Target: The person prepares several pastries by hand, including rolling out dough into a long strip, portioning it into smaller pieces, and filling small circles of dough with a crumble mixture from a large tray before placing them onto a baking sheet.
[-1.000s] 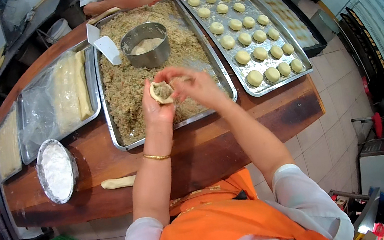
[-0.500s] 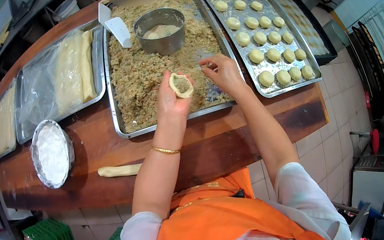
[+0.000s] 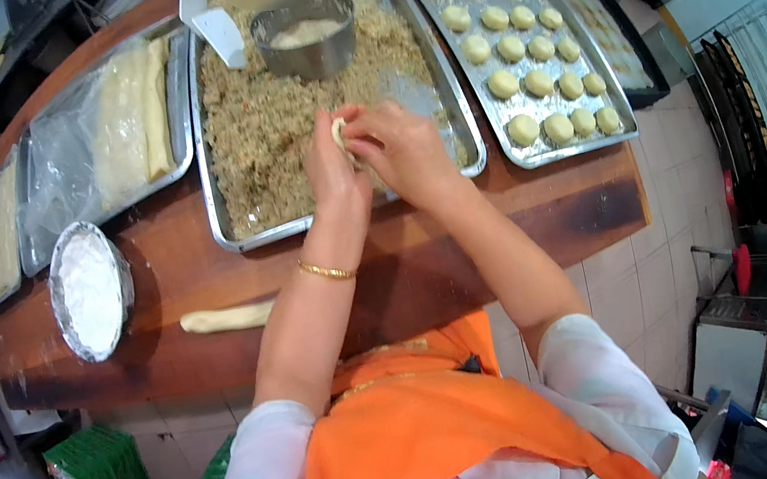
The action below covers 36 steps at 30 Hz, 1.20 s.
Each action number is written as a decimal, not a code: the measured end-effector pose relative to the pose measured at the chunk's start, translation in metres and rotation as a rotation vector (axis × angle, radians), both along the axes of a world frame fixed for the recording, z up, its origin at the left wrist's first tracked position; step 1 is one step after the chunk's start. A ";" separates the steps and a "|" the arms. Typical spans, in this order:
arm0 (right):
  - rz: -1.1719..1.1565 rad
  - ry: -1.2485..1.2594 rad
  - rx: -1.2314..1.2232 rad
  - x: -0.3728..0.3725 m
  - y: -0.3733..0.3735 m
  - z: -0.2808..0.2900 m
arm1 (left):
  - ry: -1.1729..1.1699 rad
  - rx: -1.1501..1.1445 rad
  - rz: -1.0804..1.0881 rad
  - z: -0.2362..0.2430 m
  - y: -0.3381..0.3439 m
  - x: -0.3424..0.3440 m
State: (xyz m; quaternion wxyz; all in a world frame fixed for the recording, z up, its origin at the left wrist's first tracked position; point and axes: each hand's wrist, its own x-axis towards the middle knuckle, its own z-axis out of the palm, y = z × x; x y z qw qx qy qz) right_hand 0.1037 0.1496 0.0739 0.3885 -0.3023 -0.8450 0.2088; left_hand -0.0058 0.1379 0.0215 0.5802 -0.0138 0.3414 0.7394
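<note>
My left hand [image 3: 334, 169] cups a filled dough wrapper [image 3: 339, 133], its pale edge showing between the fingers. From the right, my right hand [image 3: 403, 147] pinches the wrapper's rim, so most of the piece is hidden. Both hands are over the near edge of a metal tray [image 3: 267, 238] spread with crumbly brown filling [image 3: 258, 144]. Within that tray stands a round metal ring [image 3: 312, 56], and a white plastic scraper [image 3: 219, 36] leans at its left side. A rope of dough [image 3: 219, 320] lies on the wooden table beside my left forearm.
At right, a tray [image 3: 583, 146] holds rows of round dough balls [image 3: 538, 83], with a dark tray beyond. A bowl of white flour [image 3: 90, 295] stands at left, near a tray of plastic-covered dough sheets [image 3: 120, 131]. The table's front edge [image 3: 598, 249] runs below my forearms.
My right hand has moved left from above the filling onto the wrapper. The wrapper, open with filling showing before, is now turned and gathered between both hands. The view has shifted slightly.
</note>
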 end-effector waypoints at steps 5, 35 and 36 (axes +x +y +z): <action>-0.030 -0.014 0.091 -0.009 -0.008 0.002 | 0.081 -0.013 0.011 0.020 -0.002 0.002; 0.196 0.272 -0.655 -0.020 0.015 -0.039 | 0.057 -0.066 0.014 0.015 0.001 -0.005; 0.172 0.263 -0.651 -0.021 0.012 -0.039 | 0.037 -0.054 0.004 0.009 0.002 -0.007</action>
